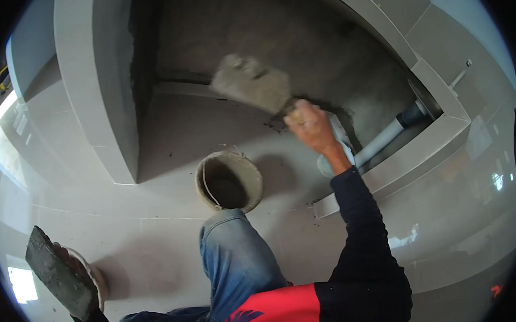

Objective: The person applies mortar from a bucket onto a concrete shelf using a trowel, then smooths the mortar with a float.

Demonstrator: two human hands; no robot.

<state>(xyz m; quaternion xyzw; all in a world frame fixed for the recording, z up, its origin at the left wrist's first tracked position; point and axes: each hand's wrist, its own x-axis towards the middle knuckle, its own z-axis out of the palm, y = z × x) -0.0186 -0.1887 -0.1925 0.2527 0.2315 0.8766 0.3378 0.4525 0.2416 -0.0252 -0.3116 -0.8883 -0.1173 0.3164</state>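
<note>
My right hand point(310, 126) is closed round the handle of a trowel point(253, 85). Its broad blade, blurred by motion, carries a lump of mortar and is held in front of the grey plastered wall point(298, 36) of a recess. At the lower left, my left hand point(70, 261) grips a flat board point(59, 273) coated with wet grey mortar; most of this hand is hidden behind it. Below the trowel, a mortar-stained bucket point(254, 181) with a wire handle stands on the tiled floor.
A second bucket point(101, 280) stands partly behind the board. On the right, a pale pipe point(379, 142) with a dark end lies inside the tiled ledge point(407, 165). A tiled partition point(105, 87) borders the recess on the left. My bent knee point(233, 238) is close to the first bucket.
</note>
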